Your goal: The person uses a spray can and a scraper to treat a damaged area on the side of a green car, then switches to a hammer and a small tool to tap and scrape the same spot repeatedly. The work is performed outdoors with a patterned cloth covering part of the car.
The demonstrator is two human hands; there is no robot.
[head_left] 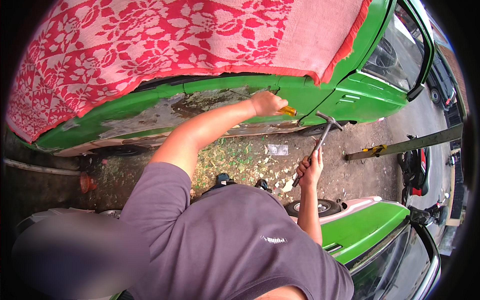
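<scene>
My left hand (268, 103) is closed around a screwdriver with a translucent amber handle (288, 111). Its thin metal shaft (241, 93) points left, against the stripped side of a green car (305, 97). Bare metal, rust and grey filler (172, 110) show there among the remaining green paint. Lower and to the right, my right hand (310, 171) grips the shaft of a hammer (327, 122). The hammer head is raised to the right of the screwdriver handle, apart from it. Whether the screwdriver's tip touches the panel is hard to make out.
A red and pink floral blanket (165, 40) drapes over the car. Paint flakes (235, 155) litter the ground below. Another green car (370, 225) stands behind me on the right. A post (415, 142) is at right, and an orange cone-shaped object (87, 182) at left.
</scene>
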